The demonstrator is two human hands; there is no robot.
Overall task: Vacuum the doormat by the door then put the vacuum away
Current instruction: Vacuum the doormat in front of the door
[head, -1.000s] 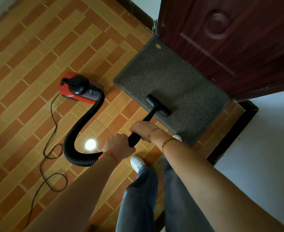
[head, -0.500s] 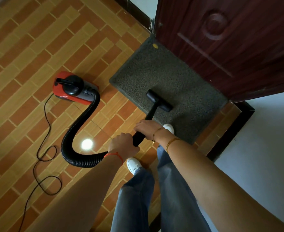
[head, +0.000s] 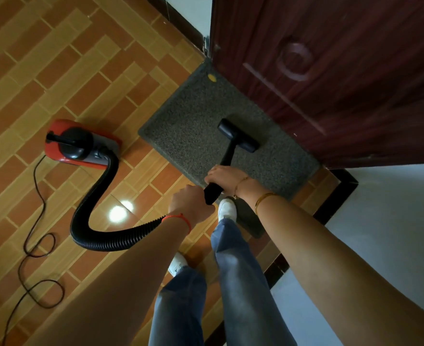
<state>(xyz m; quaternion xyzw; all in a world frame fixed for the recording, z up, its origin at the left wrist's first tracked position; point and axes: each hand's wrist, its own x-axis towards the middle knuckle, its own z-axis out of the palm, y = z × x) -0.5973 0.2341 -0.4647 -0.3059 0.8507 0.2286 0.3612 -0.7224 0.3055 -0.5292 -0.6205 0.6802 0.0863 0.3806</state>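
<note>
Floor (head: 56, 71): orange and tan brick-pattern tile. Dark red door (head: 343, 78), upper right. Grey doormat (head: 193, 121) lies against the door's foot. Red and black vacuum (head: 78, 143) sits on the tile left of the doormat; its power cord (head: 35, 245) trails in loops. Ribbed black hose (head: 93, 196) curves to the wand (head: 227, 156). Nozzle head (head: 238, 135) rests on the doormat. Left hand (head: 189, 204) and right hand (head: 224, 174) each grip the wand, close together.
</note>
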